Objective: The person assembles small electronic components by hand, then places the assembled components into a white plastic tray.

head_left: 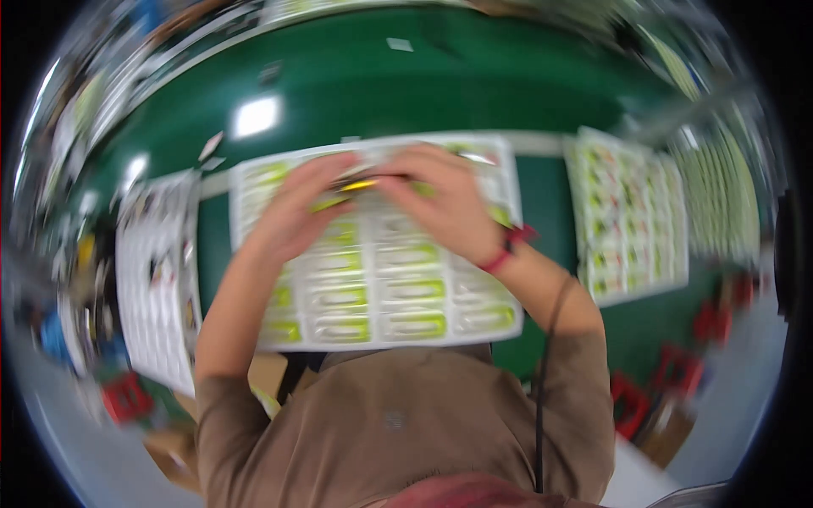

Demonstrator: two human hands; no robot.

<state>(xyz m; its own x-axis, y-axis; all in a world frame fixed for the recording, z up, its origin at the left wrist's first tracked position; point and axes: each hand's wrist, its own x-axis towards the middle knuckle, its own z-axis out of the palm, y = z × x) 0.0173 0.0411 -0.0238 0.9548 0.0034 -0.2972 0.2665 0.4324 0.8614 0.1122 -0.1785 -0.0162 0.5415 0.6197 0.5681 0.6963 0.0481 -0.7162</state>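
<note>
Over the far part of a white moulded tray [373, 334], my left hand [296, 207] and my right hand [445, 199] meet with fingers bent inward. Between their fingertips is a small yellow and dark piece [361, 184], smeared by motion, so its kind is not clear. Both hands appear closed on it. Rows of compartments in the tray hold yellow-green, loop-shaped parts [411, 326]. A red band circles my right wrist.
A white tray [157, 279] with a few dark items stands at the left. To the right is another tray [627, 220] with green and red parts, beside stacked trays [720, 195]. Small scraps [400, 44] lie on the green tabletop [474, 76]. Red stools [677, 368] stand below.
</note>
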